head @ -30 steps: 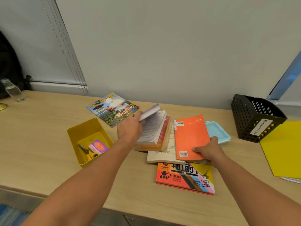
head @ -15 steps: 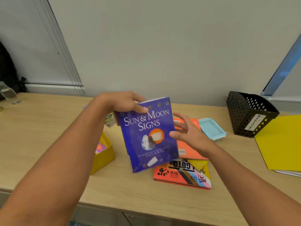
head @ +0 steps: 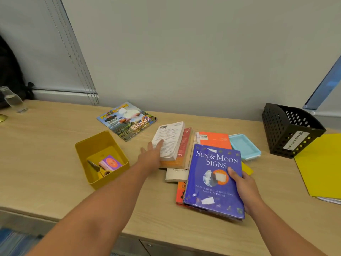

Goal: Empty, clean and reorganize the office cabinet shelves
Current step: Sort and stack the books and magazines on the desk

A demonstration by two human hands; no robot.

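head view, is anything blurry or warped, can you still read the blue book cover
Head view: even, soft lighting, no glare; the blue book title reads sharply in the right hand; wide-angle bending tilts the blinds; only the bottom-left floor corner is smeared; left hand is sharp.

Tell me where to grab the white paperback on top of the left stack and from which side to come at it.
Take the white paperback by its near-left corner, coming from the left, probably where the left hand already reaches with straight fingers. It lies flat, back cover up, on the red-spined book, and its page edges face near and fan slightly, so fingers can likely slip under there. The right hand holds the blue book.
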